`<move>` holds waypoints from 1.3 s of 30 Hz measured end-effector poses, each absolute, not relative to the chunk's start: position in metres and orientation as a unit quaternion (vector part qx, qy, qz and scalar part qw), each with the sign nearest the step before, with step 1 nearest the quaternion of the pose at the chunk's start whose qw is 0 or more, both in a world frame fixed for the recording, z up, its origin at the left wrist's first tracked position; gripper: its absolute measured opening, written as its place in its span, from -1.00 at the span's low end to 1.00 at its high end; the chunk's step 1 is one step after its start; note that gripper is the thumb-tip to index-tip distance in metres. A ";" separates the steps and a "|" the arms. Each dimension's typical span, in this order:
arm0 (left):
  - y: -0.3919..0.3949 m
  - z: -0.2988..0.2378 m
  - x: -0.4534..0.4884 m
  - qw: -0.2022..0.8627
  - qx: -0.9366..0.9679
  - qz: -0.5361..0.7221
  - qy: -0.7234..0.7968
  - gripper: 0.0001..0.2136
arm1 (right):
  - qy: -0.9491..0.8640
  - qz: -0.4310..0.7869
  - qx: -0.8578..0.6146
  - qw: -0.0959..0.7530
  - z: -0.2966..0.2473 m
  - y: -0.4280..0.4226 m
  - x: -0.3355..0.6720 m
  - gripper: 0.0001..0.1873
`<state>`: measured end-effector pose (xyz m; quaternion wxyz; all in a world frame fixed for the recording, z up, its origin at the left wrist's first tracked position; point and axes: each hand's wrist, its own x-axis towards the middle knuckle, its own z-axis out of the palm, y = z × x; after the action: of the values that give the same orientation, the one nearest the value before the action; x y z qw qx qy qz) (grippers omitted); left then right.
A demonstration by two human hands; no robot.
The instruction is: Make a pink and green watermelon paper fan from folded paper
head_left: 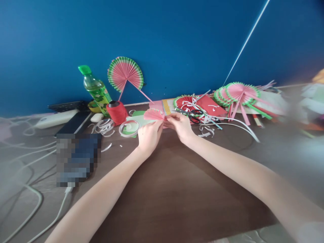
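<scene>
A small pleated pink paper fan (154, 114) is held up between my two hands, partly spread, over the back part of the table. My left hand (149, 136) is closed on its lower edge, thumb and fingers pinched. From the other side my right hand (180, 124) pinches the fan's right end, close to the left fingertips. Which fingers press exactly where is partly hidden. Just left of the hands lies a roll of tape (129, 129) on green paper, with a red spool of thread (117, 112) behind it.
A finished pink-and-green fan (126, 72) leans on the blue wall. Left stand a green bottle (96, 87) and a phone with cable (78, 158). Black scissors (194, 116), paper scraps and a red fan (186, 103) lie right, then several stacked fans (240, 94).
</scene>
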<state>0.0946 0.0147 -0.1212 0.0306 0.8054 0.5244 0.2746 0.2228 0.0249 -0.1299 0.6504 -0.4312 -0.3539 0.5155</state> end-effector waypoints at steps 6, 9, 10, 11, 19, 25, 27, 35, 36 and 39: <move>0.028 -0.134 0.098 0.450 0.608 0.459 0.466 -0.80 | -0.346 0.520 -0.392 0.675 -0.133 0.029 0.226 -0.83; 0.035 -0.135 0.095 0.571 0.542 0.448 0.425 -0.75 | -0.362 0.520 -0.379 0.674 -0.134 0.030 0.228 -0.76; 0.038 -0.135 0.093 0.596 0.537 0.433 0.411 -0.73 | -0.367 0.519 -0.376 0.674 -0.134 0.030 0.229 -0.74; 0.041 -0.135 0.090 0.617 0.536 0.417 0.398 -0.72 | -0.372 0.517 -0.376 0.673 -0.135 0.030 0.230 -0.72; 0.056 -0.135 0.066 0.681 0.570 0.324 0.324 -0.76 | -0.505 0.418 -0.406 0.636 -0.137 0.026 0.235 -0.76; 0.055 -0.126 0.059 0.629 0.626 0.253 0.384 -0.73 | -0.561 0.479 -0.379 0.559 -0.139 0.019 0.237 -0.78; 0.054 -0.122 0.059 0.605 0.649 0.242 0.394 -0.73 | -0.585 0.476 -0.386 0.532 -0.140 0.019 0.238 -0.79; 0.054 -0.121 0.062 0.555 0.677 0.235 0.422 -0.74 | -0.645 0.430 -0.398 0.490 -0.140 0.018 0.243 -0.84; 0.054 -0.121 0.062 0.546 0.678 0.233 0.433 -0.73 | -0.651 0.426 -0.398 0.487 -0.140 0.017 0.243 -0.84; 0.054 -0.121 0.062 0.520 0.684 0.232 0.456 -0.70 | -0.670 0.392 -0.408 0.480 -0.141 0.017 0.242 -0.86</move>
<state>0.0617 0.0544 -0.1211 0.5201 0.6842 0.4557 0.2320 0.2420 0.0173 -0.1413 0.4801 -0.4085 -0.6698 0.3925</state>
